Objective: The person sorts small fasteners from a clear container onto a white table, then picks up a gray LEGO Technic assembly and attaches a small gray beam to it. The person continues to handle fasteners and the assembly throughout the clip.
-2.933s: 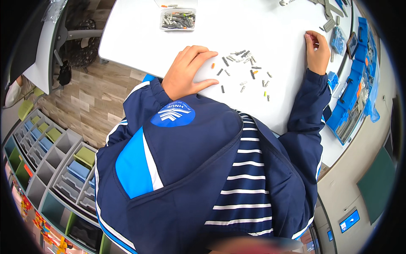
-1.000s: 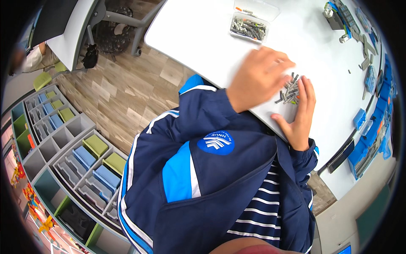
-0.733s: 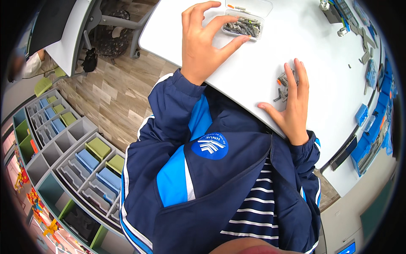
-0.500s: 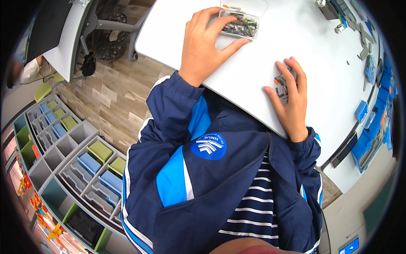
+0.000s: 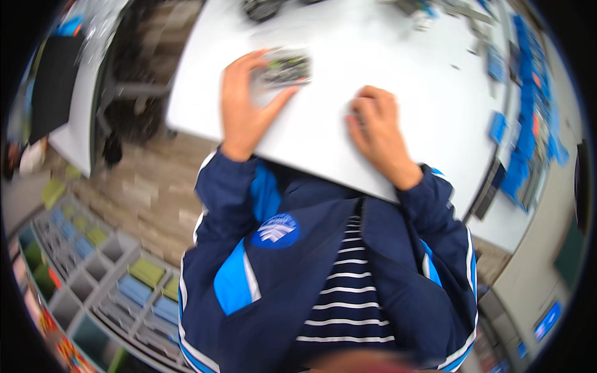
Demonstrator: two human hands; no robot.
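Observation:
A small clear plastic box [image 5: 287, 69] full of thin dark metal pins or pegs, with some bright green and orange bits, lies near the table's left side. Around its left end is my left hand [image 5: 242, 102], fingers at the far corner and thumb along the near edge, gripping it. To the right, my right hand [image 5: 380, 124] rests over the white table [image 5: 323, 133] with its fingers curled in. Something dark shows at those fingertips, too blurred to name. Motion smears the picture, and the box's lid cannot be made out.
Blue trays [image 5: 528, 133] with grey parts line the table's right side, beside a dark flat device [image 5: 487, 189]. Grey parts [image 5: 463, 13] and a black wheel-like thing [image 5: 262, 9] are at the far edge. Left below stands a shelf of drawers [image 5: 118, 280].
My left fingers have gone from over the pins to the box's left end. My right fingers have curled in, and the loose pins beneath them no longer show. The whole view has shifted.

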